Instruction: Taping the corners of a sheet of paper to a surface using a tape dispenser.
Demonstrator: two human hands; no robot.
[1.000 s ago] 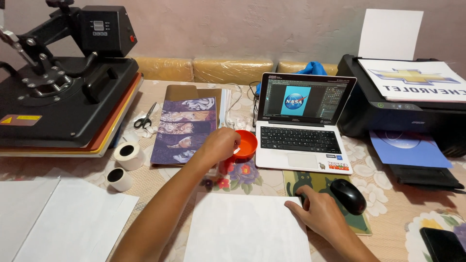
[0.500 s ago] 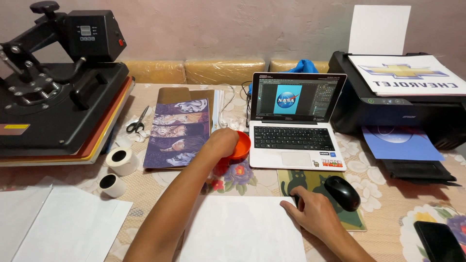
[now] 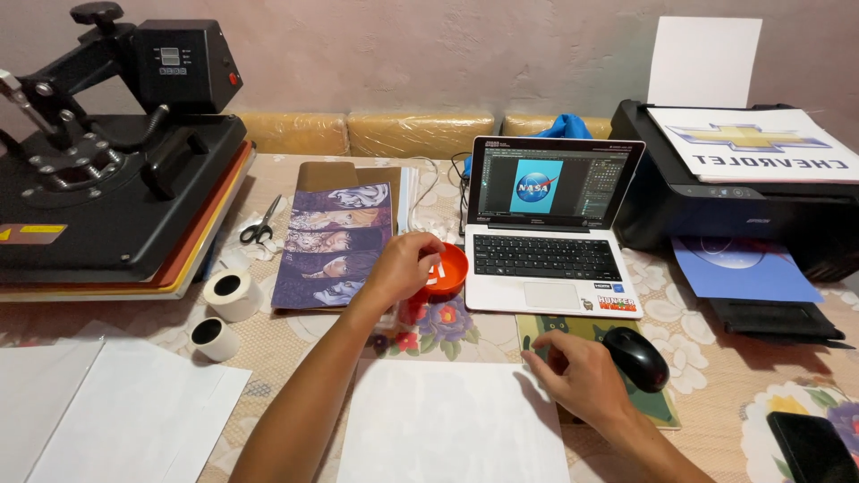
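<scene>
My left hand [image 3: 400,267] reaches forward and rests on the rim of a small orange bowl [image 3: 447,271] beside the laptop [image 3: 548,234]; whether its fingers grip anything is hidden. My right hand [image 3: 571,374] lies with spread fingertips on the upper right corner of a white sheet [image 3: 451,420] in front of me, next to a black mouse [image 3: 634,358] on a green mouse pad [image 3: 658,407]. The laptop is open and its screen shows a round blue emblem.
A black heat press [image 3: 107,179] stands at the left, a black printer [image 3: 734,192] with printed sheets at the right. Scissors [image 3: 259,224], a printed strip sheet [image 3: 333,243], two tape rolls [image 3: 224,309], more white sheets [image 3: 116,416] and a dark phone [image 3: 810,447] lie on the floral tablecloth.
My left hand has stayed at the orange bowl. My right hand has shifted slightly left of the mouse onto the sheet's corner. The view has tilted a little.
</scene>
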